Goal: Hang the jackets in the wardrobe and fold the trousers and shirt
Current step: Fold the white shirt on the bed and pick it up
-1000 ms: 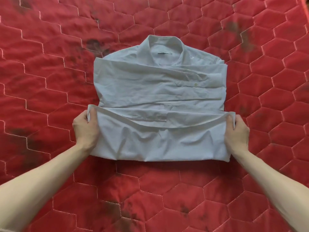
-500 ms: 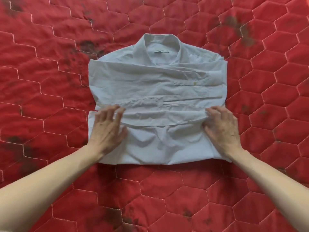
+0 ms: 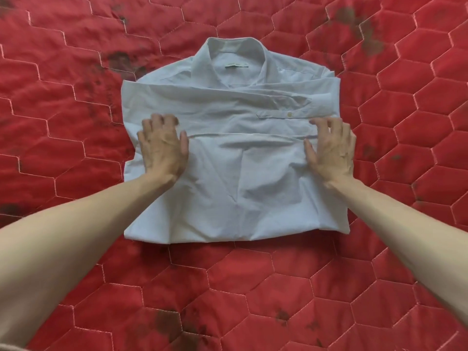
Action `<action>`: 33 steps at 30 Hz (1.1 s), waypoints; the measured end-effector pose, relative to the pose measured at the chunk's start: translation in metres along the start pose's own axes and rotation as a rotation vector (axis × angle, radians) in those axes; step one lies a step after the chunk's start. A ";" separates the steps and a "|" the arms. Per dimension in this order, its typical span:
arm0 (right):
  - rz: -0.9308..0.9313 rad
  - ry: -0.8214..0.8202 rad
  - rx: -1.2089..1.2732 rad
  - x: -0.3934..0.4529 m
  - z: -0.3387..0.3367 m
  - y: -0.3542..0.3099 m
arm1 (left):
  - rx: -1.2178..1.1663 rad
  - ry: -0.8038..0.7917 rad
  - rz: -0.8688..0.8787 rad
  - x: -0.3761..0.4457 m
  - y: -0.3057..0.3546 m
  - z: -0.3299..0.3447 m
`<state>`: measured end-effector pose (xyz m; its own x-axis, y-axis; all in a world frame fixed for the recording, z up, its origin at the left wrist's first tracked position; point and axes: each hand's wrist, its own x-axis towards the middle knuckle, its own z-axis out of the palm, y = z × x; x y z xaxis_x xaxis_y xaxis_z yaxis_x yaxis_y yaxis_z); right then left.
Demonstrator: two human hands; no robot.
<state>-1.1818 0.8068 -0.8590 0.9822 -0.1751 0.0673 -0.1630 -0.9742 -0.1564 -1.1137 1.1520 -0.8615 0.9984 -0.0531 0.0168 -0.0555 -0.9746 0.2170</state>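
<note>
A pale blue shirt lies folded on the red quilt, collar at the far end, sleeves crossed over the chest. Its lower part is turned up over the body, with the hem edge running across the middle. My left hand rests palm down on the left side of that flap, fingers spread and slightly curled. On the flap's right side my right hand lies the same way. Neither hand grips the cloth.
The red quilt with hexagon stitching and dark stains fills the whole view around the shirt. No jackets, trousers or wardrobe are in sight.
Both hands let go of the hem corners, laid the lower flap onto the shirt body, and slid upward along it, pressing it flat.
</note>
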 end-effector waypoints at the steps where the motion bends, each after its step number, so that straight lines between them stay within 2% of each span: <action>1: -0.016 0.007 -0.006 -0.003 -0.001 -0.002 | 0.012 0.027 0.007 -0.002 -0.004 0.000; 2: -0.069 0.018 -0.009 -0.009 -0.002 -0.003 | 0.029 0.044 0.090 -0.007 -0.008 -0.001; 5: -0.394 0.004 0.041 -0.035 -0.006 0.002 | 0.044 -0.008 0.567 -0.034 -0.020 -0.002; 7: -0.587 -0.100 0.072 -0.059 -0.007 0.011 | 0.056 -0.129 0.815 -0.060 -0.029 -0.001; 9: -0.692 -0.244 0.017 -0.086 -0.004 0.023 | 0.131 -0.286 0.950 -0.092 -0.045 0.003; 12: -0.659 -0.403 -0.114 -0.121 0.002 0.051 | 0.231 -0.484 0.927 -0.131 -0.075 0.006; 16: -0.517 -0.487 -0.179 -0.136 -0.002 0.086 | 0.297 -0.520 0.776 -0.155 -0.098 -0.003; 19: -0.516 -0.537 -0.204 -0.134 -0.013 0.087 | 0.338 -0.535 0.773 -0.160 -0.108 -0.018; 25: -0.634 -0.501 -0.198 -0.152 -0.028 0.068 | 0.345 -0.475 0.661 -0.158 -0.097 -0.037; 29: -0.528 -0.419 -0.247 -0.160 -0.030 0.047 | 0.325 -0.453 0.611 -0.159 -0.090 -0.040; 33: -0.426 -0.327 -0.185 -0.168 -0.031 0.035 | 0.289 -0.469 0.587 -0.175 -0.088 -0.048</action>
<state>-1.3554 0.7981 -0.8451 0.9378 0.2633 -0.2265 0.2692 -0.9631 -0.0050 -1.2835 1.2576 -0.8368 0.7081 -0.5977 -0.3759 -0.6327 -0.7735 0.0379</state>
